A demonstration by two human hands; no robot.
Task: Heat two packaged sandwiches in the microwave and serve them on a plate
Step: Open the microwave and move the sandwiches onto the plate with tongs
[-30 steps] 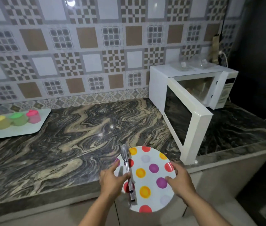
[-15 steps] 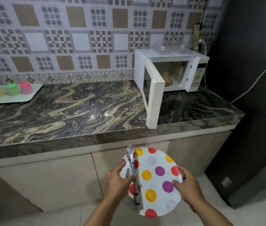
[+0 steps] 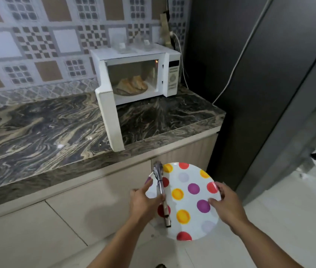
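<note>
Sandwiches [image 3: 132, 85], toasted and brown, sit inside the open white microwave [image 3: 136, 74]. We carry the polka-dotted white plate [image 3: 187, 198]: right hand [image 3: 226, 205] grips its rim, left hand [image 3: 143, 200] pins metal tongs [image 3: 161, 190] against it. Next, we judge, set the plate down and lift them out.

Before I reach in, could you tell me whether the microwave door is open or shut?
Open: the microwave door swings out leftward, exposing the sandwiches inside.

Microwave [image 3: 134, 74] at the counter's [image 3: 37, 132] right end against the wall, door [image 3: 110, 115] swung out leftward. Sandwiches [image 3: 132, 85] inside. Below and in front of the counter edge, plate [image 3: 190, 200] with tongs [image 3: 162, 194] along its left side.
</note>
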